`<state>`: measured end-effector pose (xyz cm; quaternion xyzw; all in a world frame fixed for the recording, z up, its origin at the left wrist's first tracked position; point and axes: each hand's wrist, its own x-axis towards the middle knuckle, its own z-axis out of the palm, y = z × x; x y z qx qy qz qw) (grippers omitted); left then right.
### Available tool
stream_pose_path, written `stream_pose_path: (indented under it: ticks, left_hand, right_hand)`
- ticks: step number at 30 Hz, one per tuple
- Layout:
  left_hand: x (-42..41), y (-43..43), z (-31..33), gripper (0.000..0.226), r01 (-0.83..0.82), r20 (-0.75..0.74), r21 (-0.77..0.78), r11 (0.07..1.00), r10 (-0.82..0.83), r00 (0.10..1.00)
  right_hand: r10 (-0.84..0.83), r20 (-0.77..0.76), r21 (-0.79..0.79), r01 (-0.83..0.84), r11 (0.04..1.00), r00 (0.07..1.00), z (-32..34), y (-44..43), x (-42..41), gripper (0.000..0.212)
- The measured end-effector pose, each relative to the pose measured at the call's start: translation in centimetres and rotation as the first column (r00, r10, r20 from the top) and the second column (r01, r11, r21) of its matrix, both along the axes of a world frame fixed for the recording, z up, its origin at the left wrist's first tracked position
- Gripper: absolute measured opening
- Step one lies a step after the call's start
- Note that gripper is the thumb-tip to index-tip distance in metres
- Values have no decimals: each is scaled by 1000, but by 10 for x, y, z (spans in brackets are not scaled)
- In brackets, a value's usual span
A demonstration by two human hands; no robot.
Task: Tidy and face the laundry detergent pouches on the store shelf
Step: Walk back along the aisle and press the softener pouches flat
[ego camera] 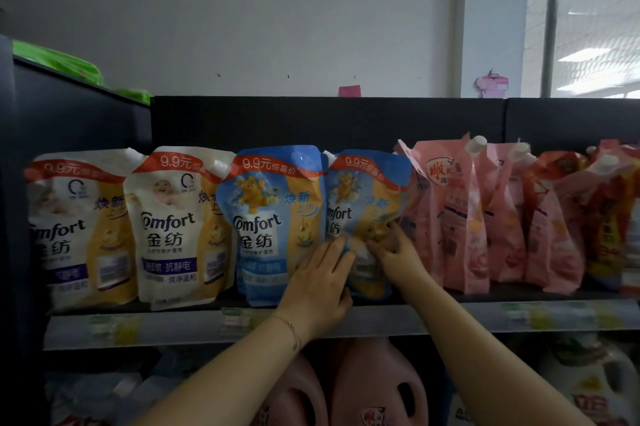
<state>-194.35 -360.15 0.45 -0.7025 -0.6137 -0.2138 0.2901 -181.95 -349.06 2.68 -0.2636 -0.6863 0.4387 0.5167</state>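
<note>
A person's left hand (322,283) and right hand (394,252) close on a blue Comfort softener pouch (363,204) on a store's upper shelf (467,316). The left hand grips the pouch's lower left edge, fingers laid up its front and thumb curled at the bottom. The right hand's bent fingers pinch the crumpled film at its lower right. A thin bracelet (292,330) circles the left wrist.

The held pouch stands fourth from the left in the row, slightly turned, with part of its brand name cut off behind a second blue Comfort pouch (273,218), which touches it on the left and faces forward. Further left stand two cream Comfort pouches (173,228), both facing front.

Just right of the held pouch, pink spouted pouches (446,218) lean at mixed angles, their white caps pointing different ways. A price-tag strip (173,325) runs along the shelf's front edge. Pink detergent jugs (377,387) sit on the level below, with a white jug (595,387) to their right. Green packages (59,62) lie atop the dark unit at upper left.
</note>
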Motion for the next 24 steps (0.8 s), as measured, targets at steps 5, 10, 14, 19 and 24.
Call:
stream_pose_path:
  ticks: [5,10,14,19,24]
  left_hand:
    - [16,15,7,73,-77,197,-150,986,106,975]
    - [25,28,8,79,-40,325,-248,968,122,938]
    - [30,38,9,82,-50,392,-300,953,171,904]
    - [35,49,14,93,-92,447,-298,950,224,866]
    - [36,62,22,102,-164,456,-246,955,264,850]
  right_hand:
    - [53,24,-116,-50,992,998,9,14,-14,22]
    - [47,86,-114,-37,993,995,13,35,-19,26]
    - [-200,124,-92,212,973,972,13,33,-29,54]
    - [-277,44,-17,278,961,960,1,33,-45,74]
    - [-167,-262,-281,91,955,951,13,43,-47,64]
